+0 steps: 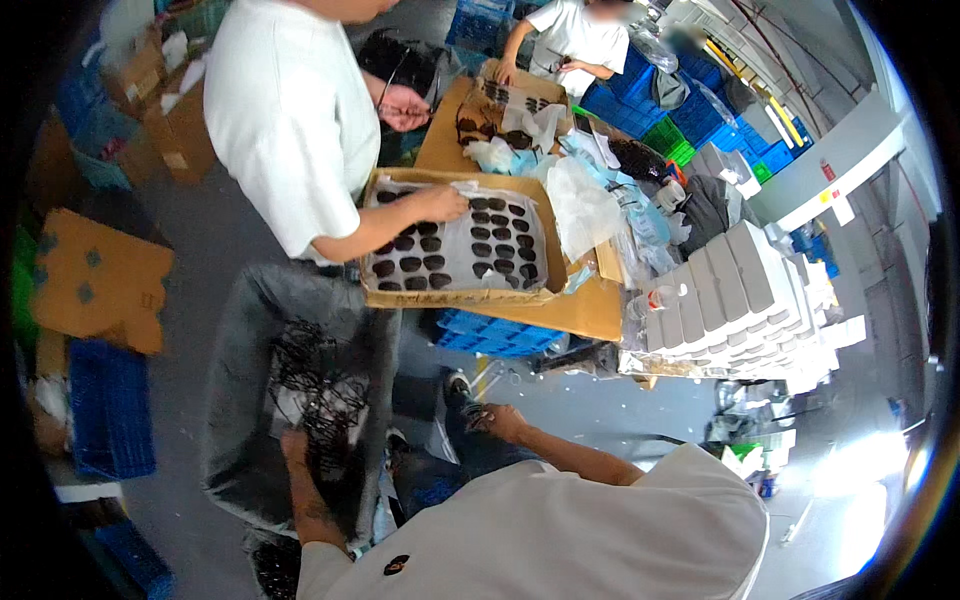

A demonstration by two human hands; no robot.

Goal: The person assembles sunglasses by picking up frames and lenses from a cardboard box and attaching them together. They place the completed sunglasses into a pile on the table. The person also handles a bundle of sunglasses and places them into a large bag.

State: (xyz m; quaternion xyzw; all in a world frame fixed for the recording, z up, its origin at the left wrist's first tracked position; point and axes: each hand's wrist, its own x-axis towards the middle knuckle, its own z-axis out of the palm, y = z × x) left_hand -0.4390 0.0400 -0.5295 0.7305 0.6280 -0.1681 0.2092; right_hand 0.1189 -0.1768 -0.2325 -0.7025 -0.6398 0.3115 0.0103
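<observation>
My left hand (294, 442) reaches down into a large grey-lined bin (235, 400), at the edge of a tangled heap of thin black eyeglass frames (325, 400). Its fingertips are hidden, so its grip is unclear. Over my lap my right hand (504, 421) is closed, with small thin pieces showing at its fingers that I cannot make out. Beyond the bin, a shallow cardboard tray (400, 298) on the table carries rows of dark sunglasses (490, 235) on white paper. A co-worker's hand (440, 204) rests over that tray.
Another person works at the table's far end beside a second tray (490, 90). Crumpled white wrapping (585, 205) covers part of the wooden table (590, 310). Stacked white boxes (720, 285) stand at the right. Blue crates (110, 410) and cardboard (100, 275) lie at the left.
</observation>
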